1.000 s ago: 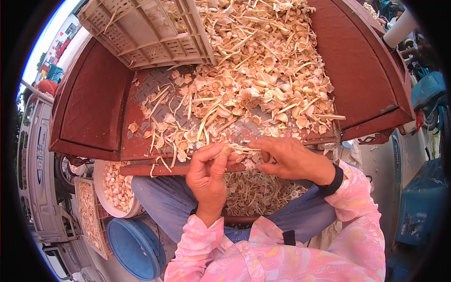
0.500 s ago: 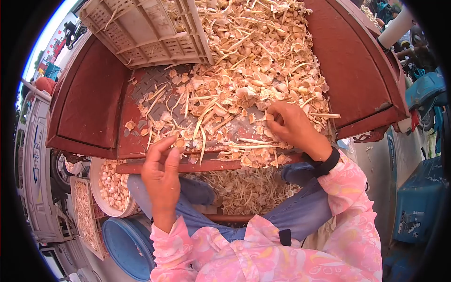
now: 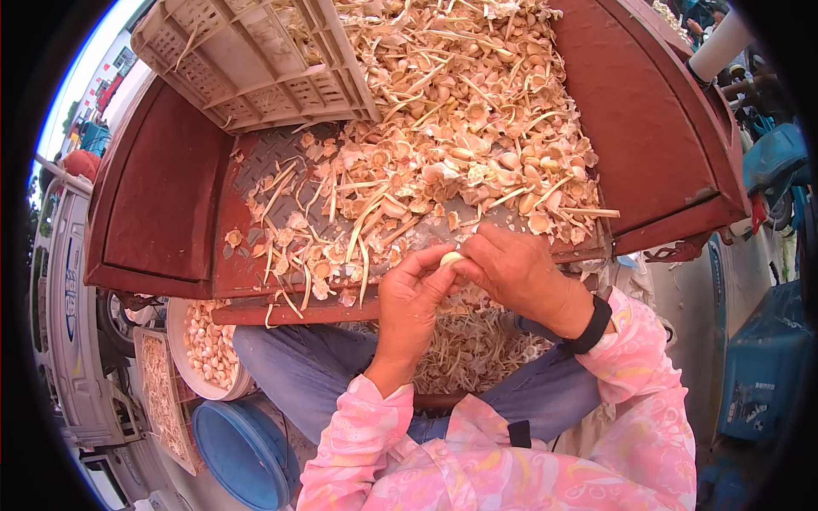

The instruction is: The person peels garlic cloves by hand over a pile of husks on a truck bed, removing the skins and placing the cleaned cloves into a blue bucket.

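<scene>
A pale garlic clove is pinched between my two hands, above the front edge of the red cart bed. My left hand has its thumb and forefinger closed on the clove's left side. From the right, my right hand grips the same clove with thumb and fingertips; its other fingers are curled. Just beyond the hands lies a heap of garlic cloves, husks and dry stems, spread over the cart bed.
A white plastic crate leans at the back left of the bed. Left and below stand a tub of garlic cloves, a crate of husks and a blue bucket. Stems and husks litter the ground between my legs.
My hands, apart before, have come together, the left moving right. A clove now shows between them. Husks and stems at the bed's front edge, by my right hand, have gone from there.
</scene>
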The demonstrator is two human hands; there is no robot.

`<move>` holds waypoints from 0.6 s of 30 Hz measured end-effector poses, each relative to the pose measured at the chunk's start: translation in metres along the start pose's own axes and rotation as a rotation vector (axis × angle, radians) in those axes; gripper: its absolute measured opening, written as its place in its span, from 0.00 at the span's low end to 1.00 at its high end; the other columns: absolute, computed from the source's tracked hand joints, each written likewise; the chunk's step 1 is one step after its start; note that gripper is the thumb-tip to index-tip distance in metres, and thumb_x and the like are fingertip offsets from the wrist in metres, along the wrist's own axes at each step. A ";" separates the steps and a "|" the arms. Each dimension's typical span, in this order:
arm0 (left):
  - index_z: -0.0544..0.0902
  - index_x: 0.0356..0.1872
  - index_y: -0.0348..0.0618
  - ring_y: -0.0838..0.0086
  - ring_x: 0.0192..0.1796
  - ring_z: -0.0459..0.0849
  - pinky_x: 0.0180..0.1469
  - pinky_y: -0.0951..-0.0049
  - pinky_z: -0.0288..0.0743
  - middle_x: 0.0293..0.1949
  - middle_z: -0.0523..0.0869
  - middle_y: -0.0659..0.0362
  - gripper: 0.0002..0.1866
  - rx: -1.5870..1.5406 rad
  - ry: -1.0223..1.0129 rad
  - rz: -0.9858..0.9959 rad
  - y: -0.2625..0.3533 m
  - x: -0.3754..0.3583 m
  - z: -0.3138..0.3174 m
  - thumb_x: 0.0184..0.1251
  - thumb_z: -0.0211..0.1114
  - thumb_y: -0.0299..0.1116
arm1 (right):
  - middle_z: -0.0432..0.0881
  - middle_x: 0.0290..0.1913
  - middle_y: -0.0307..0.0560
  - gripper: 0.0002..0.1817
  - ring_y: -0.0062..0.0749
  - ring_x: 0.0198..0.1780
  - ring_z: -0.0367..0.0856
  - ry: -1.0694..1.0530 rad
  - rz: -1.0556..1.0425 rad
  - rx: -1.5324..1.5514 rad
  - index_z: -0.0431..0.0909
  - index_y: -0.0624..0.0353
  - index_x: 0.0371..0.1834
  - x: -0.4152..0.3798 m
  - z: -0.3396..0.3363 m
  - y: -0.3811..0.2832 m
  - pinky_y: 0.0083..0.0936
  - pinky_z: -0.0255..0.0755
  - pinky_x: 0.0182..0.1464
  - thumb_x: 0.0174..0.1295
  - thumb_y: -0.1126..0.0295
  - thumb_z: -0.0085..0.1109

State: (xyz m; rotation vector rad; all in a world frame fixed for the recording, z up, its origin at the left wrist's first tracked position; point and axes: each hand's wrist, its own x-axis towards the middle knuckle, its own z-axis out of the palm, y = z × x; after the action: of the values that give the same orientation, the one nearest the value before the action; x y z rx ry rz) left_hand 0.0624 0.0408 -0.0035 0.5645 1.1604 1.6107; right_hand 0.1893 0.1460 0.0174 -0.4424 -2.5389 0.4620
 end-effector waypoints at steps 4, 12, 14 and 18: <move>0.75 0.49 0.32 0.80 0.38 0.81 0.41 0.82 0.74 0.41 0.82 0.57 0.15 -0.113 0.022 0.118 -0.007 -0.003 0.008 0.62 0.61 0.24 | 0.69 0.21 0.47 0.11 0.45 0.22 0.74 0.049 0.029 0.040 0.67 0.58 0.26 0.003 0.002 0.006 0.36 0.67 0.24 0.61 0.65 0.53; 0.75 0.48 0.33 0.79 0.35 0.79 0.39 0.84 0.74 0.39 0.81 0.56 0.13 -0.383 -0.118 -0.050 0.013 -0.011 0.010 0.63 0.60 0.25 | 0.73 0.22 0.49 0.05 0.41 0.23 0.75 -0.173 0.405 0.377 0.71 0.60 0.30 0.000 -0.015 0.015 0.33 0.66 0.27 0.57 0.71 0.56; 0.75 0.48 0.34 0.77 0.32 0.77 0.37 0.83 0.72 0.38 0.79 0.51 0.13 -0.435 -0.211 -0.108 0.026 -0.022 0.016 0.63 0.60 0.26 | 0.74 0.24 0.49 0.04 0.41 0.26 0.76 0.042 0.375 0.240 0.72 0.60 0.31 -0.004 -0.021 0.022 0.32 0.67 0.28 0.56 0.73 0.57; 0.77 0.46 0.32 0.74 0.44 0.75 0.42 0.77 0.69 0.41 0.76 0.53 0.13 -0.524 -0.907 -0.107 0.073 -0.064 0.049 0.67 0.57 0.31 | 0.75 0.33 0.50 0.07 0.47 0.35 0.77 0.214 0.338 -0.166 0.74 0.59 0.37 -0.014 -0.026 0.060 0.37 0.70 0.35 0.55 0.73 0.57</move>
State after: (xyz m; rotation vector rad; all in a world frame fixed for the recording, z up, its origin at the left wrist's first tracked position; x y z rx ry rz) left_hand 0.0916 0.0011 0.0932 0.7441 0.0867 1.2527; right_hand 0.2278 0.2000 0.0086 -0.9393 -2.3089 0.3051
